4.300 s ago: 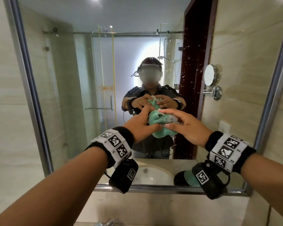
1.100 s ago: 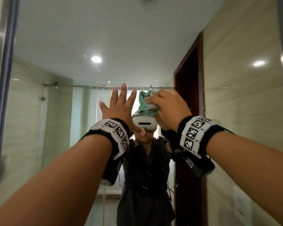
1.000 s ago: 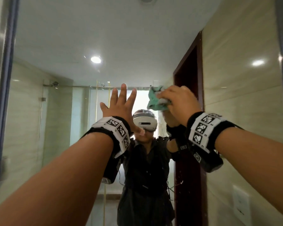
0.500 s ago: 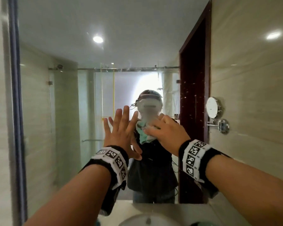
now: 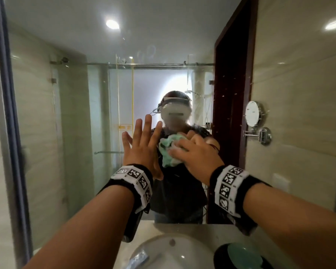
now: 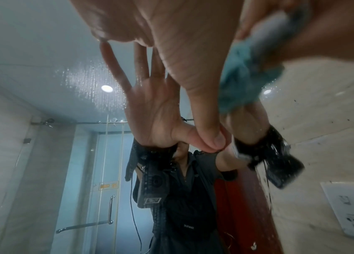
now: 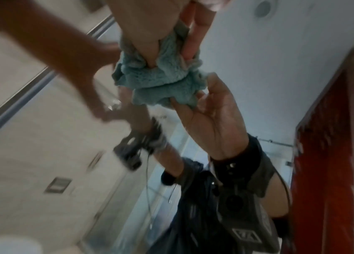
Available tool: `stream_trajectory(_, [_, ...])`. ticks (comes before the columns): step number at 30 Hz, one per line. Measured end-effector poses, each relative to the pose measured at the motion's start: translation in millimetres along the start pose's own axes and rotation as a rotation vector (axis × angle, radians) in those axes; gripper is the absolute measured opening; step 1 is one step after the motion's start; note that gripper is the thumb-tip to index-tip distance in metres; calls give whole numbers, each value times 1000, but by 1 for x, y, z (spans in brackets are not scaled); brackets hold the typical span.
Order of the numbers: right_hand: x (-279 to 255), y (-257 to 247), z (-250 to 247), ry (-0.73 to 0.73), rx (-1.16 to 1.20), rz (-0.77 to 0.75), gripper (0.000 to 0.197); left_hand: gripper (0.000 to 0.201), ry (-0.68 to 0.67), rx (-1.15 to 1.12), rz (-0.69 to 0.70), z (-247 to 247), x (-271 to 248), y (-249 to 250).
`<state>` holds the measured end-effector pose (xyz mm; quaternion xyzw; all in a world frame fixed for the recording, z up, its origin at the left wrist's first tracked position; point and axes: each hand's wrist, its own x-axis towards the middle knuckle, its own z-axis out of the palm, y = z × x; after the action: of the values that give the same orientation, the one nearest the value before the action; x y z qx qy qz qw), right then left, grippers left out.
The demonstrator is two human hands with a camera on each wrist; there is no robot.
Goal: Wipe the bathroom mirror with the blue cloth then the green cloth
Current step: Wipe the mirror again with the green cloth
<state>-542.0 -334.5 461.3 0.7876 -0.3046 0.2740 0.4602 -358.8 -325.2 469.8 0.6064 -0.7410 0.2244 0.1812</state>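
The bathroom mirror (image 5: 70, 117) fills the head view, with water spots near the reflected dark door. My left hand (image 5: 142, 146) lies flat on the glass with its fingers straight and spread, and the left wrist view shows its palm (image 6: 171, 25) against the mirror. Just to its right, my right hand (image 5: 196, 154) grips the bunched green cloth (image 5: 168, 150) and presses it to the glass at the chest height of my reflection. In the right wrist view my fingers (image 7: 148, 37) curl into the cloth (image 7: 163, 77). The cloth (image 6: 241, 82) also shows beside the left thumb.
A white basin (image 5: 175, 253) shows at the bottom of the head view. A black dish (image 5: 223, 257) holding something green sits to its right. A round magnifying mirror (image 5: 253, 116) on a chrome arm hangs at the right. The mirror's grey frame (image 5: 6, 113) runs down the left.
My right hand has carried the green cloth down the glass from the top of the mirror to mid height. The left hand has stayed flat on the glass and come lower too.
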Motion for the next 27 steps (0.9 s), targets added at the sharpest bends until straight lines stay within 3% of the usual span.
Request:
stream_trajectory(1, [-11, 10, 20, 77, 120, -220, 32, 146, 4, -1, 0, 0, 0, 0])
stream_trajectory(2, [-21, 16, 33, 244, 400, -290, 31, 146, 7, -4, 1, -1, 0, 0])
stream_trajectory(3, [-26, 27, 44, 271, 738, -312, 30, 146, 6, -10, 0, -1, 0, 1])
stream_trajectory(4, [-34, 35, 47, 231, 866, -400, 29, 147, 2, -14, -1, -1, 0, 1])
stream_trajectory(6, [-32, 35, 19, 203, 462, -382, 33, 147, 1, -5, -5, -1, -1, 2])
stream_trajectory(7, [-25, 31, 4, 36, 208, -317, 40, 148, 3, 4, -7, 0, 0, 2])
stream_trajectory(8, [-14, 29, -15, 23, 45, -46, 46, 148, 5, 8, -8, 0, 0, 2])
stream_trajectory(10, [5, 42, -47, 65, 39, 308, 46, 148, 0, 6, -9, 1, 1, 1])
stream_trajectory(13, [26, 62, -59, 157, 145, 534, 38, 145, 13, 11, -4, 0, 0, 1])
stream_trajectory(16, [15, 45, -54, 101, 113, 532, 40, 137, 78, -14, -18, -8, -1, 4])
stream_trajectory(18, [-4, 32, -52, -45, 124, 385, 39, 135, 127, -25, -20, -19, 2, 8])
stream_trajectory(21, [-17, 35, -56, -99, 100, 213, 36, 141, 175, -12, 39, -34, 15, 20])
stream_trajectory(24, [8, 62, -77, -81, 99, 366, 34, 144, 186, -2, 72, -48, 33, 36])
stream_trajectory(27, [42, 113, -103, 150, 93, 549, 37, 147, 180, -36, 64, -61, 50, 46])
